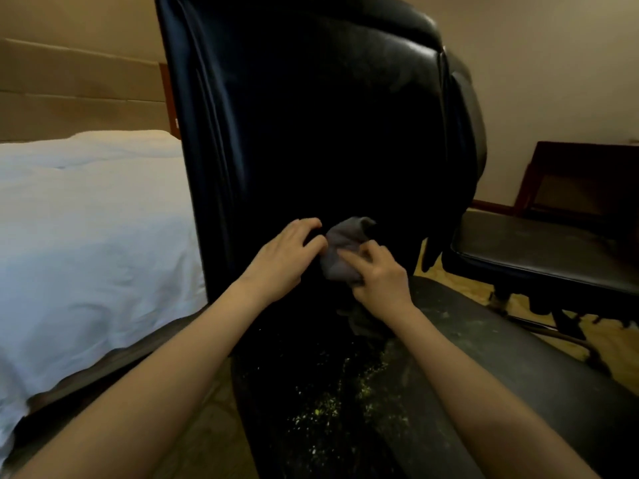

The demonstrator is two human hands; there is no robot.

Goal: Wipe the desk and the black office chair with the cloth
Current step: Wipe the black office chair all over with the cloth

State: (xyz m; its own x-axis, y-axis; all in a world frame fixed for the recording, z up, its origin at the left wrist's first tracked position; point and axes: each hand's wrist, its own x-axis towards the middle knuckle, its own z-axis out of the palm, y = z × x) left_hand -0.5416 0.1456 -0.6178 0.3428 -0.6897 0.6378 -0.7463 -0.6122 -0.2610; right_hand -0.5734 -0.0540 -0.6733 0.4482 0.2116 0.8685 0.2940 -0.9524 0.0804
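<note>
My right hand (380,278) grips the grey cloth (342,236), thumb laid across its front and fingers curled round its lower edge. My left hand (287,257) is just beside it with bent fingers, their tips touching the cloth's left edge; I cannot tell whether they pinch it or only rest against it. Both hands hold the cloth bunched against the lower part of the backrest of the black office chair (311,115), which rises upright above and beyond my hands. The chair's seat (449,357) lies under my forearms, dotted with yellowish specks (328,409) below my right wrist. Off to the left of my left arm is a bed with a white cover (86,219). To the right of my right hand sits a second dark seat (536,250), and beyond it, against the wall, a dark wooden table (587,174).
</note>
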